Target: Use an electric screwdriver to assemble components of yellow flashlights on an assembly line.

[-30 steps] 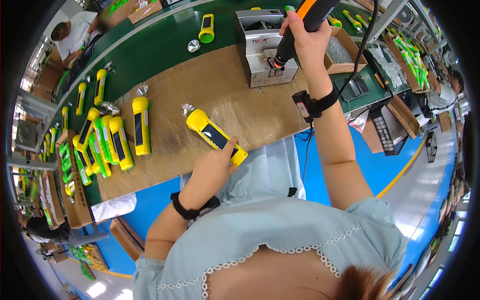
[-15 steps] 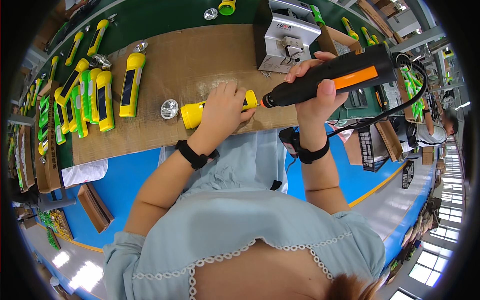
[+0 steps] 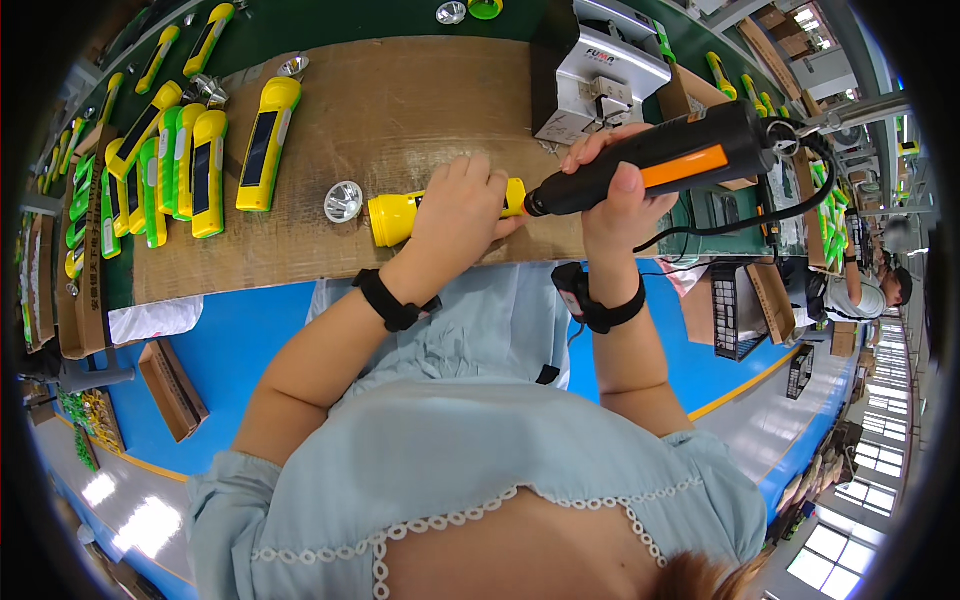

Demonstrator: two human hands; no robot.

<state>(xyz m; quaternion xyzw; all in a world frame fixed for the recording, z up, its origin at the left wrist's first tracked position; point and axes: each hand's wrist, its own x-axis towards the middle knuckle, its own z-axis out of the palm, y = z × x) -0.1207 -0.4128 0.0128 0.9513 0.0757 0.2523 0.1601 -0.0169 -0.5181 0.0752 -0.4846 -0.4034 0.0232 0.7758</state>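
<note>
Fingers, left hand (image 3: 462, 205): curled down over the yellow torch (image 3: 400, 217), pressing it flat on the surface (image 3: 400, 110).
Fingers, right hand (image 3: 612, 185): wrapped tight around the black and orange power screwdriver (image 3: 665, 163), thumb on its underside.
Torch: lies on its side near the front edge of the surface, open wide end pointing to the person's left, narrow tail end hidden partly under the left hand.
Screwdriver: held almost level, its tip just at the tail end of the torch; whether the tip touches cannot be told. Black cord (image 3: 790, 205) trails off to the right of the torch.
Reflector (image 3: 343, 201): 1 loose silver cup, just left of the torch's open end, apart from it.
Other torches (image 3: 200, 165): a row of yellow and green ones lying well left of the held torch; more along the far green belt (image 3: 330, 25).
Grey machine (image 3: 600, 80): stands behind the held torch, to its right.
Progress: judged from this, the body is being fastened now; the reflector is not yet fitted, so the front end seems left to do.
Others: another person (image 3: 875, 285) works far to the right of the torch.
</note>
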